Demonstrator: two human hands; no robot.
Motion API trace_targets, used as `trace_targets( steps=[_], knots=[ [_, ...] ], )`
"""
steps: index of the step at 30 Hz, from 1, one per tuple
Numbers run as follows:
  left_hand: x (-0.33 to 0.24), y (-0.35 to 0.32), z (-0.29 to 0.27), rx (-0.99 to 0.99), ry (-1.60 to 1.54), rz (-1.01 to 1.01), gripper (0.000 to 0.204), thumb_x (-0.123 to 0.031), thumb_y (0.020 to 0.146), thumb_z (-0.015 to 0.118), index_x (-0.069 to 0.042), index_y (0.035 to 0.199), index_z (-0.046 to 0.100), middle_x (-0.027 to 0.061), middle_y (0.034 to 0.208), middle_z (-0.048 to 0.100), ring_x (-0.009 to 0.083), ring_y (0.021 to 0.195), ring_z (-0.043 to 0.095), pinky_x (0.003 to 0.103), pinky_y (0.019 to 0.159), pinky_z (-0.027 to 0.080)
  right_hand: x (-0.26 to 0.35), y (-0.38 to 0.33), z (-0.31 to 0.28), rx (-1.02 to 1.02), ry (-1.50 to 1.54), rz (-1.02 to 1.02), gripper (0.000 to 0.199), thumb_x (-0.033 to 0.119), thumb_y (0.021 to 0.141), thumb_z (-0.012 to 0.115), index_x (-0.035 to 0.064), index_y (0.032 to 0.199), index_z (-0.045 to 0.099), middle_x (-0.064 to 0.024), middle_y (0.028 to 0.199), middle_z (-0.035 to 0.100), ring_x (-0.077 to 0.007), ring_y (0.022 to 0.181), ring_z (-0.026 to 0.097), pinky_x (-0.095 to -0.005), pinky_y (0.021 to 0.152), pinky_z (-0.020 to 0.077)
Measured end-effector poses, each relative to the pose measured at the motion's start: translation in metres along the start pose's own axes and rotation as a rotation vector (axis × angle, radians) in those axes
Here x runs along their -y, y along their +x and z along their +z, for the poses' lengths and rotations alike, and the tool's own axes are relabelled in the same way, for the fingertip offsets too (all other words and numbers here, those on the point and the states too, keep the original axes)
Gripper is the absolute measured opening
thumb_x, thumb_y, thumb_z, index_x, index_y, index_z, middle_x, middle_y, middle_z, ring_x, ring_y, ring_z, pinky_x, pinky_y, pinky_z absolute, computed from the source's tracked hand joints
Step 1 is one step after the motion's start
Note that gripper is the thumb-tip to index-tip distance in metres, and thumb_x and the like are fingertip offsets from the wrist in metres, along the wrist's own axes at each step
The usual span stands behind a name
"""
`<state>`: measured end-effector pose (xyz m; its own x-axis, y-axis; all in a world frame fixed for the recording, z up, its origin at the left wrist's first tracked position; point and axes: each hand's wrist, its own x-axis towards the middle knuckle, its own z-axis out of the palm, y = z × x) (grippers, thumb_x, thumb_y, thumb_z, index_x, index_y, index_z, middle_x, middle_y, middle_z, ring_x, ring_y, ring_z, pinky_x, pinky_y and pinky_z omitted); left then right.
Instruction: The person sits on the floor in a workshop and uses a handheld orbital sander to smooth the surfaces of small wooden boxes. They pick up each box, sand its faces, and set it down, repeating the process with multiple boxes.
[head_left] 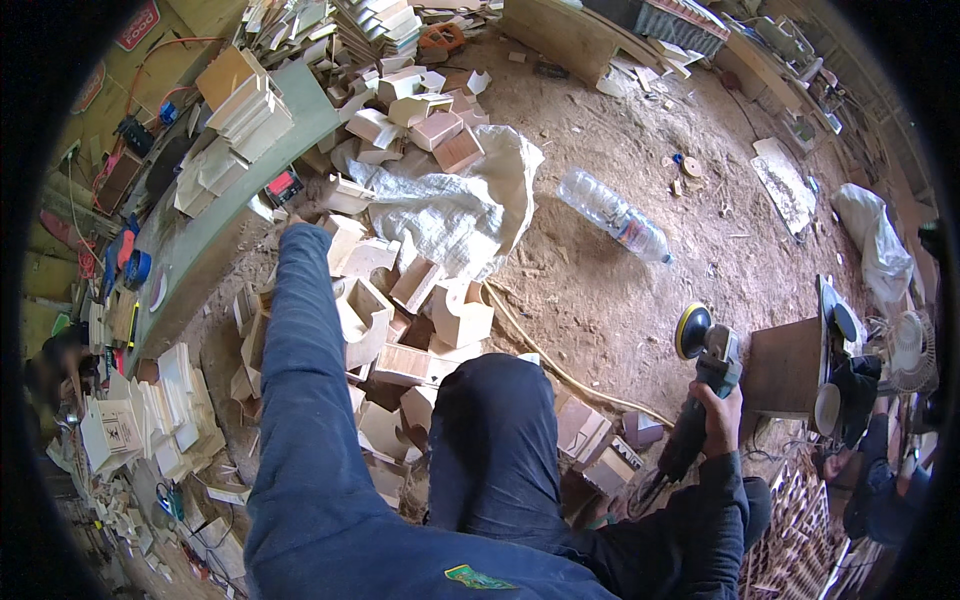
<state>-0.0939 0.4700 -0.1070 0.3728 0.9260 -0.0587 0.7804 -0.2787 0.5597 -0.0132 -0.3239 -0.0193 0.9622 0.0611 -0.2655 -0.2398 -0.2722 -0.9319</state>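
Reaching your left hand ahead-left into the wooden boxes, grip hidden, you are gripping the sander right-handed, its disc pointing away.

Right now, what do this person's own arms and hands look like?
Both arms are covered by long dark blue sleeves reaching the wrists. The right hand is bare, with no glove. The left hand is mostly hidden past the cuff. A small green-and-yellow emblem marks the garment.

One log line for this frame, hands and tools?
left hand: reaching into wooden box pile, grip hidden | right hand: holding sander | plastic bottle: lying on sawdust floor
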Motion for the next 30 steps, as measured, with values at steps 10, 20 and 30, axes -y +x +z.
trace_targets(
  steps=[10, 20, 30],
  knots=[
    [-0.019, -0.066, -0.020, 0.898, 0.557, 0.193, 0.141, -0.075, 0.061, 0.089, 0.003, 0.163, 0.029, 0.0279, 0.153, 0.053, 0.0396, 0.148, 0.046, 0.044, 0.122, 0.040, -0.003, 0.005, 0.006, 0.000, 0.003, -0.012, 0.034, 0.009, 0.078, 0.080, 0.0034, 0.108, 0.067, -0.0010, 0.092, 0.067, -0.0132, 0.077, 0.061, -0.0313, 0.070, 0.0506],
    [-0.105, -0.150, 0.024, 0.248, 0.527, 0.698, 0.077, -0.043, 0.081, 0.087, 0.002, 0.137, 0.059, 0.0231, 0.146, 0.056, 0.0378, 0.137, 0.054, 0.046, 0.114, 0.045, 0.003, 0.003, 0.004, -0.047, 0.033, -0.141, 0.038, 0.012, 0.077, 0.084, 0.0030, 0.111, 0.068, -0.0014, 0.092, 0.069, -0.0134, 0.078, 0.063, -0.0305, 0.072, 0.0513],
    [-0.298, -0.287, 0.104, 0.663, -0.948, 0.407, 0.034, -0.014, 0.086, 0.080, 0.005, 0.113, 0.072, 0.0135, 0.114, 0.075, 0.0258, 0.097, 0.073, 0.036, 0.087, 0.059, 0.033, -0.010, 0.017, 0.001, 0.065, -0.371, 0.056, 0.018, 0.074, 0.086, 0.0033, 0.123, 0.064, -0.0056, 0.108, 0.070, -0.0168, 0.096, 0.065, -0.0346, 0.089, 0.0537]
  ],
)
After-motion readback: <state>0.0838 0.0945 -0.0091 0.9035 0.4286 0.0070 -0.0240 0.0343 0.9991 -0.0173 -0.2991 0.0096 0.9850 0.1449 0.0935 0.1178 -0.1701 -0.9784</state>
